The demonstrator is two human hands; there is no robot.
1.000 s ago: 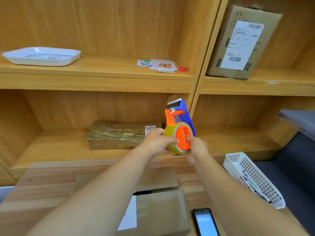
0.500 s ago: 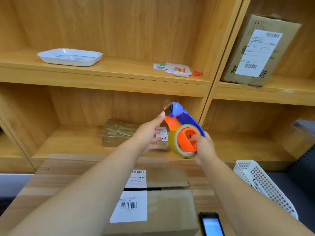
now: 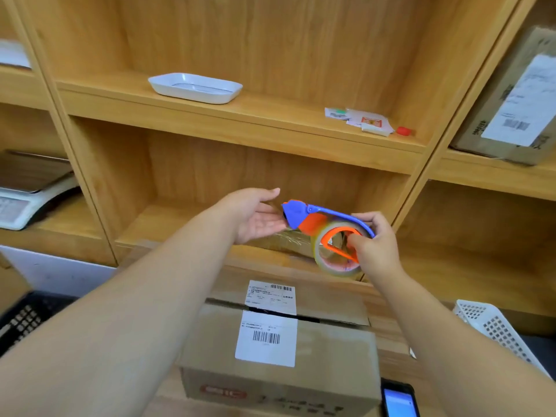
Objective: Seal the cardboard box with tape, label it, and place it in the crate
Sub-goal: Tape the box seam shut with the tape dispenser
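Gripping tape dispenser [image 3: 313, 219], right hand [image 3: 376, 248] fingers curled | left hand [image 3: 255, 216] released, palm by cutter | risk: blade may nick palm | cardboard box [image 3: 331, 356] flaps unsealed

Two bare hands are seen: the left hand [image 3: 255, 215] beside the grip and the right hand [image 3: 376, 245] at it. Behind the grip, the left forearm [image 3: 135, 311] and the right forearm [image 3: 451, 341] are shown uncovered down to the view's lower edge. Nail detail is lost to blur.
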